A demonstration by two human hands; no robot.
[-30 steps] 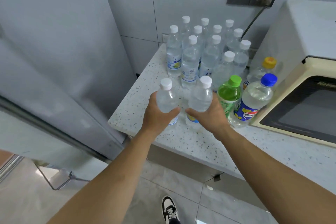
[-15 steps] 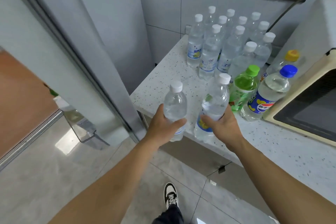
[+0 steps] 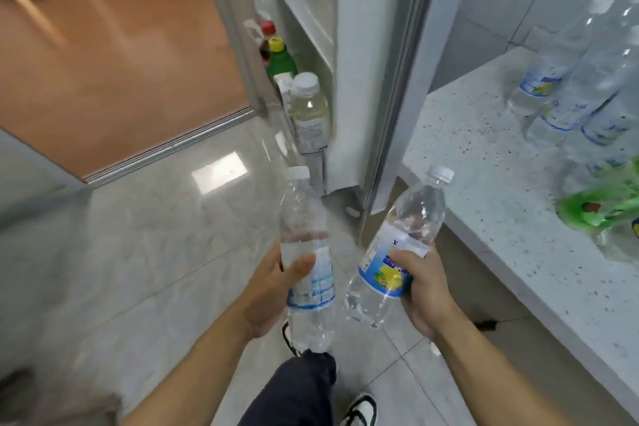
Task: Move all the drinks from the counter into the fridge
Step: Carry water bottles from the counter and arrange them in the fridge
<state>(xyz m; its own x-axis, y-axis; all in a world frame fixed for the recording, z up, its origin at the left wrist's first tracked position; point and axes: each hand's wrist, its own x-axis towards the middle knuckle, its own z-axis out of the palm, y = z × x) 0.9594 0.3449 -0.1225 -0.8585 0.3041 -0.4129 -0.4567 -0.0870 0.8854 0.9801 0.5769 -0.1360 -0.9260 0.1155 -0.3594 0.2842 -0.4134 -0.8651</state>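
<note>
The left hand (image 3: pixel 273 290) grips one water bottle (image 3: pixel 306 263) round its middle, thumb across the label and fingers wrapped behind, so the bottle hangs clear over the floor at about 6 o'clock from the open fridge door shelf (image 3: pixel 304 104). Its long axis runs almost straight up the picture, white cap toward 12 o'clock, likely kept upright so it can slide in beside the drinks already standing there. Just to its right, the right hand (image 3: pixel 420 290) grips a second water bottle (image 3: pixel 397 249) low on its blue-and-yellow label, fingers curled round the far side; this bottle leans, cap toward 1 o'clock, base toward 7. Both are off the table (image 3: pixel 491 204), which lies at 3 o'clock and still carries the blurred remaining bottles (image 3: pixel 581 79), so much of the task looks undone.
</note>
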